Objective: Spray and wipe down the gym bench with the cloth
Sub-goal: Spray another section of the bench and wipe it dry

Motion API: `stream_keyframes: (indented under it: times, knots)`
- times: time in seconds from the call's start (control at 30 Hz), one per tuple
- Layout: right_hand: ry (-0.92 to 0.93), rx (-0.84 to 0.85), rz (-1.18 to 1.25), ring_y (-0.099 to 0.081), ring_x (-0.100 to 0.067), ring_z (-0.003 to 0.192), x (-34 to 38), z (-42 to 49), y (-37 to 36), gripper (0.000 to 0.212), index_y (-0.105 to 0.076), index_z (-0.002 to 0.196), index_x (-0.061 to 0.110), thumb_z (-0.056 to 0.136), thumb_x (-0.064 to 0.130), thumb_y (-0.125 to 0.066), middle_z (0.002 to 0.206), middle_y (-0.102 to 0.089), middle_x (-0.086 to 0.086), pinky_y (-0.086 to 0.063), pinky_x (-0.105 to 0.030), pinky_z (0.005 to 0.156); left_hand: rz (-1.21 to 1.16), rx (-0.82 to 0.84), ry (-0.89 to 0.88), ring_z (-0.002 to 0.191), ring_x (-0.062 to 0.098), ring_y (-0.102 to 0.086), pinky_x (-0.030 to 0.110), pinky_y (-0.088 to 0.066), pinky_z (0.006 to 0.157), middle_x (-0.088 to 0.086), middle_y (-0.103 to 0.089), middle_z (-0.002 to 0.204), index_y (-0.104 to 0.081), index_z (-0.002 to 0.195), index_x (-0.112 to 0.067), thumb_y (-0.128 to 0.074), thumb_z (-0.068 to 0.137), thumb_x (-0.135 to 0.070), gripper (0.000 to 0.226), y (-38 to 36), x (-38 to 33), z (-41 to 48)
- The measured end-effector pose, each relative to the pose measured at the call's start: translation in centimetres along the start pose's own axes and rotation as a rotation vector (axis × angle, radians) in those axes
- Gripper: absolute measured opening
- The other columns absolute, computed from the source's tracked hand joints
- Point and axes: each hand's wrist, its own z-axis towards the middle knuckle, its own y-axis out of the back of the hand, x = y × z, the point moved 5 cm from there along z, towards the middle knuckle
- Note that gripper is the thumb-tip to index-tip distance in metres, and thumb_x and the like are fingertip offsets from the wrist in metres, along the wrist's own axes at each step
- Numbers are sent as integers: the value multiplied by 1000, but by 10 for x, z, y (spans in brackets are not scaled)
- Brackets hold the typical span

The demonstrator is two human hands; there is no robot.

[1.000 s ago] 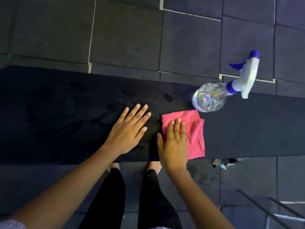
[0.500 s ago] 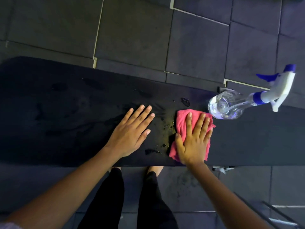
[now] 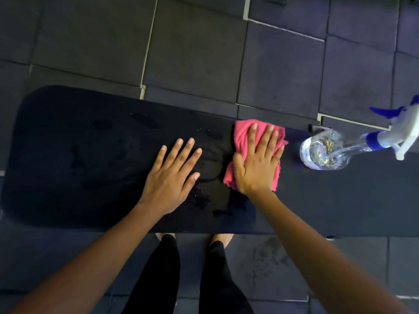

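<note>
A long black padded gym bench (image 3: 79,159) runs across the view, its rounded end at the left and wet patches on its top. My left hand (image 3: 172,177) lies flat on the pad with fingers spread and nothing in it. Just to its right, my right hand (image 3: 258,164) presses flat on a bunched pink cloth (image 3: 242,134) near the far edge of the bench. A clear spray bottle (image 3: 324,150) with a blue and white trigger head stands on the bench to the right of the cloth, apart from it.
Dark rubber floor tiles (image 3: 199,53) surround the bench. My legs in black trousers (image 3: 158,279) and bare feet stand against its near edge. Droplets and smears (image 3: 201,198) sit on the pad between my hands.
My right hand has pushed the pink cloth away from me, from the near edge of the bench to the far edge. My left hand stays planted. The view has shifted left, showing the bench's end.
</note>
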Motion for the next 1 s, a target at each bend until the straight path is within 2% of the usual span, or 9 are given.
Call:
stream_keyframes:
  times: [0.1, 0.23, 0.27, 0.4, 0.53, 0.67, 0.83, 0.93, 1.0]
  knots:
    - [72, -14, -29, 5, -37, 151, -5, 5, 2, 80, -3, 157, 19, 85, 49, -17, 164, 2, -19, 3, -61, 119, -1, -11, 40, 149, 21, -12, 47, -14, 121, 3, -16, 161, -22, 152, -17, -26, 100, -44, 59, 2, 13, -4]
    - [-228, -74, 56, 7, -35, 151, 12, 19, 0, 81, 0, 157, 18, 83, 49, -9, 164, 5, -18, 4, -60, 119, -28, -41, 120, 150, 21, -9, 44, -10, 122, 4, -14, 161, -19, 153, -15, -26, 100, -46, 61, 4, 35, -10]
    - [-229, -68, 63, 8, -36, 151, 25, 17, -2, 82, 2, 157, 15, 83, 49, -7, 164, 6, -19, 3, -59, 119, -32, -43, 121, 150, 21, -10, 45, -11, 122, 4, -14, 161, -20, 153, -17, -26, 100, -46, 61, 4, 37, -12]
    - [6, -10, 11, 13, -33, 151, 52, 14, -6, 81, 5, 156, 15, 83, 49, -6, 164, 9, -16, 9, -55, 120, -27, -55, 134, 149, 23, -11, 47, -13, 121, 3, -15, 161, -21, 152, -21, -24, 100, -46, 58, 8, 51, -12]
    - [-180, -50, 63, 12, -32, 151, 64, 23, -4, 83, 6, 156, 14, 82, 51, -2, 164, 10, -16, 7, -57, 120, -22, -65, 209, 149, 23, -10, 47, -12, 121, 5, -13, 161, -20, 152, -19, -24, 100, -46, 59, 16, 83, -18]
    - [123, -11, 21, 14, -31, 151, 112, 17, -14, 81, 6, 156, 14, 84, 49, -9, 164, 11, -15, 12, -53, 120, -23, -57, 219, 149, 21, -8, 47, -11, 121, 4, -12, 161, -19, 153, -18, -22, 99, -47, 61, 18, 95, -27]
    - [-12, -50, 41, 12, -33, 151, 133, 21, -15, 81, 5, 156, 11, 85, 49, -6, 164, 8, -18, 8, -55, 120, -46, -88, 312, 150, 21, -7, 46, -9, 121, 5, -13, 162, -20, 153, -18, -24, 99, -46, 60, 23, 116, -39]
    - [259, 1, 17, 13, -33, 151, 169, 14, -21, 81, 5, 155, 11, 86, 49, -12, 163, 10, -18, 10, -54, 120, -36, -86, 304, 149, 20, -8, 47, -9, 121, 4, -13, 162, -20, 153, -18, -23, 99, -45, 60, 25, 123, -45]
    - [240, 6, 23, 13, -30, 151, 173, 22, -21, 80, 5, 156, 14, 86, 48, -12, 164, 9, -14, 8, -53, 121, -36, -91, 319, 150, 21, -8, 48, -9, 120, 3, -12, 162, -19, 153, -20, -23, 99, -46, 60, 26, 130, -47]
